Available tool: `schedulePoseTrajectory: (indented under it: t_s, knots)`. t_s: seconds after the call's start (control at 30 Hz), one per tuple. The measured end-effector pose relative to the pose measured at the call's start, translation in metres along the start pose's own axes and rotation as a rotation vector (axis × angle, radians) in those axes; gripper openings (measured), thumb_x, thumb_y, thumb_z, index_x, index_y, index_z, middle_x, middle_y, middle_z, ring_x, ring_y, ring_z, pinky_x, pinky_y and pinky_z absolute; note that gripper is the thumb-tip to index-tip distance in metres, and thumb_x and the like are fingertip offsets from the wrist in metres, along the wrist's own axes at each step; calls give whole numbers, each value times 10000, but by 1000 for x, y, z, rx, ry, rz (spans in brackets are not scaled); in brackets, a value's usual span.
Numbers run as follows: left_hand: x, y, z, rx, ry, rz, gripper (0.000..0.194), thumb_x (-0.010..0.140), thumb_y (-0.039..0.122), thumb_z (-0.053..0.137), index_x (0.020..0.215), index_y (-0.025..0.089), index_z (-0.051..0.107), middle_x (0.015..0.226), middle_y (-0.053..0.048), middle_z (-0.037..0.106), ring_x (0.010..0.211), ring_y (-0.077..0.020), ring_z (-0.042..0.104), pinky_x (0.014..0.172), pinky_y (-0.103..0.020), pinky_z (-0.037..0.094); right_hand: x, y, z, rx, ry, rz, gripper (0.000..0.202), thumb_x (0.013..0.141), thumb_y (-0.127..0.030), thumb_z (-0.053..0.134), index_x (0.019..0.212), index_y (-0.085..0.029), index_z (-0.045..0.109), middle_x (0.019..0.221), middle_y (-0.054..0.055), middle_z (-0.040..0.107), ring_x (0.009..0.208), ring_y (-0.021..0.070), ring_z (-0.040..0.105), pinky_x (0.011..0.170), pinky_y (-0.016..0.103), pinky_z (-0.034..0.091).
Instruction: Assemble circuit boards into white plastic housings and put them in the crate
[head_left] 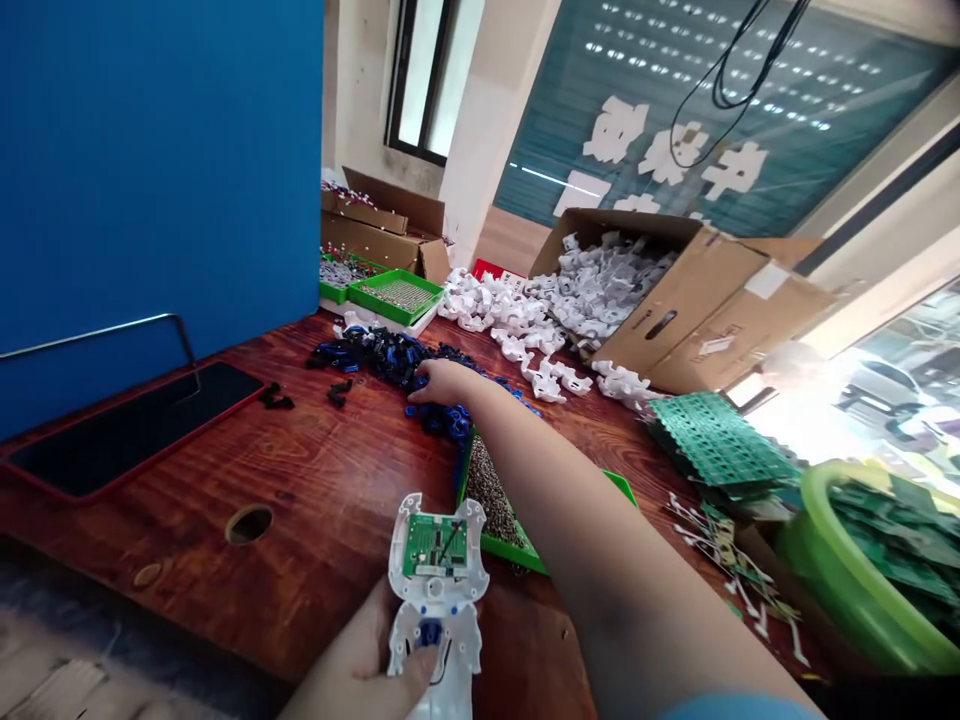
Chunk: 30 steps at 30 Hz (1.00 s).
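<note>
Nearest, our left hand (360, 665) clamps fingers around the white housing (437, 590), board up for access; at twelve o'clock, our right hand (442, 383) pinches into blue parts (390, 358)

Left hand (367, 665) (wrist downward) cut off by bottom edge

bare wood left (315, 470), green tray (517, 545) right

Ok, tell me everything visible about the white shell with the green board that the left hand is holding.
The white plastic shell is a controller-like housing, open side up, with a green circuit board seated in its upper half and a small blue part lower down. The left hand grips its lower end, thumb on top, holding it above the wooden table.
</note>
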<state>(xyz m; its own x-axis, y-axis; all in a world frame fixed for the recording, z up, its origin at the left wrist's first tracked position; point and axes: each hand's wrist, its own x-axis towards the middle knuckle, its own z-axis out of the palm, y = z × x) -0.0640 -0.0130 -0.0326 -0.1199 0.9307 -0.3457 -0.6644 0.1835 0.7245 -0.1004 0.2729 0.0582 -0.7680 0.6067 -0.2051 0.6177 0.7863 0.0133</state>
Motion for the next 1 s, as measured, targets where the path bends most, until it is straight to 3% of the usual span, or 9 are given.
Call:
schedulePoseTrajectory:
  t_s: [0.13,0.27,0.37,0.5,0.63,0.77,0.87,1.0]
  knots:
    - [1,0,0,3,35,10,780,599,489,870,1271,199,603,1123,-107,747,1157,-325,631,1089,-417,385,4,-9,1,41,34,-10,323,936,-357,590,1193,-161,583,1215,90,591,1066,207,604,913,419,535]
    - [-3,6,4,-17,4,-69,785,590,454,885,1269,195,588,1083,-87,757,1041,-304,680,962,-377,479,-15,-10,-10,154,210,44,296,936,-357,589,1147,-150,603,1167,84,615,1043,201,614,915,421,530]
    - [-11,9,7,55,-43,-45,741,653,439,852,1294,209,561,1147,-78,734,1014,-266,680,895,-334,509,-51,-12,-20,284,410,93,275,955,-303,541,1188,-165,588,1162,85,637,1066,204,612,947,399,498]
    - [-25,9,12,265,-65,27,657,744,421,782,1323,244,527,1280,-63,665,1133,-241,621,992,-308,459,-130,-15,-14,467,573,97,259,953,-313,514,1187,-229,589,1047,9,671,946,138,631,833,269,503]
    - [-33,7,28,485,-172,23,626,805,351,697,1371,263,444,1356,-67,606,1250,-251,549,1043,-326,417,-226,-7,17,848,821,74,113,841,-267,656,940,-213,672,848,-14,664,773,117,612,684,237,491]
    - [-31,2,54,915,-158,67,579,864,347,601,1402,261,405,1265,-97,652,1180,-286,593,1001,-383,429,-309,6,64,1182,952,213,112,808,-275,708,909,-234,683,799,-7,661,688,106,600,594,212,492]
    - [-28,-2,76,1163,-197,133,523,860,351,584,1361,252,474,1145,-97,702,1038,-314,648,880,-394,467,-354,9,100,1255,1023,322,106,818,-294,719,896,-233,681,757,-3,646,641,98,595,552,187,508]
    - [-25,-8,95,1342,-257,150,463,859,347,557,1313,271,504,1147,-73,698,1059,-319,627,853,-389,458,-388,7,134,1223,1100,400,68,859,-274,675,913,-233,676,823,6,671,710,109,654,624,192,569]
